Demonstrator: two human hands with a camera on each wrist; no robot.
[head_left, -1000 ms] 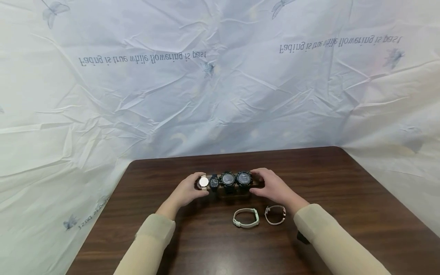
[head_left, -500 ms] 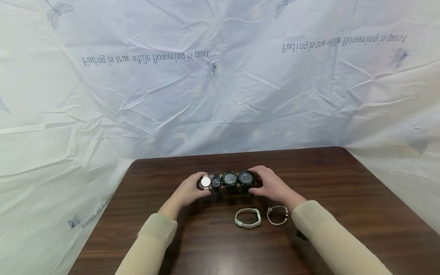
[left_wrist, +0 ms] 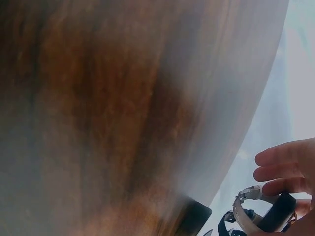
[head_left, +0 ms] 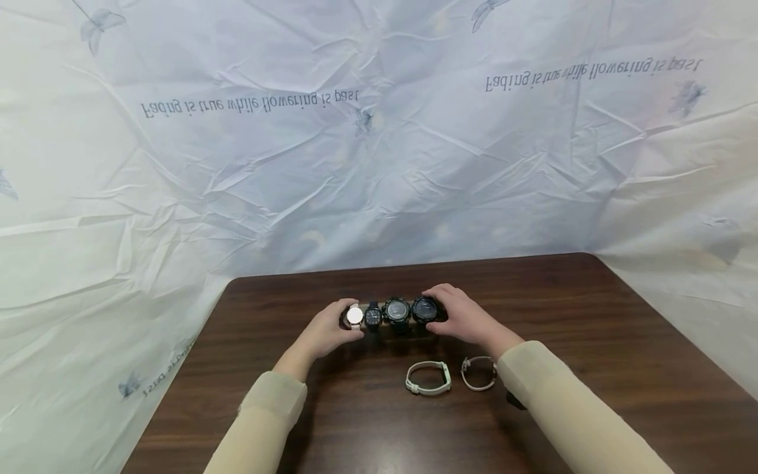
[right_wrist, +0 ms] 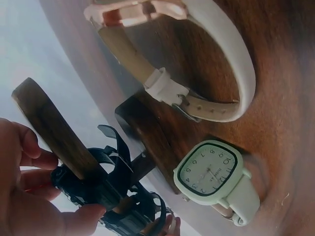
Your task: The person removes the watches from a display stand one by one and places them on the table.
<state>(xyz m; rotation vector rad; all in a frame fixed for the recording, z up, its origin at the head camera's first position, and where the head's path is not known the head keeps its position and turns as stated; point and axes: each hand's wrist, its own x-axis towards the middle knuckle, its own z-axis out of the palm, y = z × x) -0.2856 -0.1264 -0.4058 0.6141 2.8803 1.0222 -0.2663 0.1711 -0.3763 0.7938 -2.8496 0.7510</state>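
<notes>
So there's a wooden watch stand (head_left: pixel 391 324) sitting mid-table on the dark wood table (head_left: pixel 592 316), and everything else is easiest to place off that.

At the stand's left end, the left hand (head_left: pixel 324 334) has its fingers curled round the end of the bar, right next to the silver-faced watch (head_left: pixel 354 315). The left wrist view is mostly blur, but you can see fingertips (left_wrist: pixel 275 172) wrapped past a metal watch case, so that side looks like a real hold, not just a touch.

Along the bar from there: a small black watch (head_left: pixel 372 316), then two chunky black sport watches (head_left: pixel 397 309), the second one (head_left: pixel 424 308) at the far right end.

The right hand (head_left: pixel 464 318) clamps that right end, thumb underneath and fingers over the top, per the right wrist view (right_wrist: pixel 29 196).

Just in front of the stand, toward the person, a white square-faced watch (head_left: pixel 428 378) and a beige strap watch (head_left: pixel 478 373) lie loose on the table, near each other but apart.

If it were me shifting this rack, I'd keep both ends level and move them together. The watches only loop round the bar, so a tilt would probably slide them sideways. I'd also keep it clear of the two loose ones in front.
</notes>
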